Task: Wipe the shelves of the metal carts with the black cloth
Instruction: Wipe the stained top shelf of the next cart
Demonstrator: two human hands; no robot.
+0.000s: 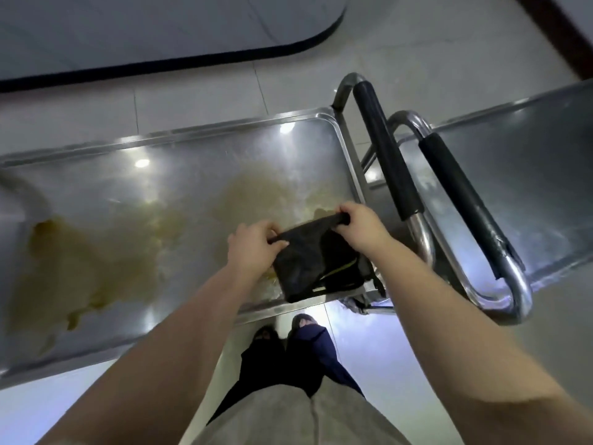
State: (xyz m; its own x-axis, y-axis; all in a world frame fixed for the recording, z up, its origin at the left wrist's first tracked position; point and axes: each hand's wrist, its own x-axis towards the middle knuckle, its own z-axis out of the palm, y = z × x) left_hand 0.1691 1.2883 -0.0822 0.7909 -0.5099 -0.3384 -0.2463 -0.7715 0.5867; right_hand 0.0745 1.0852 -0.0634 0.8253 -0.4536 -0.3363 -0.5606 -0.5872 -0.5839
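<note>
Head view, looking down on the top shelf [192, 175] of a metal cart. The left hand [253, 244] and right hand [359, 224] each pinch an upper corner of the black cloth [314, 264], fingers curled round its top edge, which is pulled taut between them. The cloth hangs folded over the shelf's near right corner, its lower edge close to the near rim. Whether it touches the metal cannot be told.

A raised rim bounds the shelf on its far, right and near sides, with rounded corners; the left end runs out of view. A large yellowish stain [80, 258] covers the near left part, and a paler one [256, 194] lies toward the right end, just beyond the hands. Bare metal lies along the far edge.

Beyond the right rim stands the cart's tubular handle with a black grip [385, 149]. Just beside it is the handle [462, 200] of a second cart, whose shelf [513, 175] extends to the right. The two handles lie close together, with only a narrow gap between them.

The person's feet [301, 322] stand on the tiled floor [417, 59] beside the near rim. Open floor lies beyond the far edge, up to a grey surface with a black border [160, 27].
</note>
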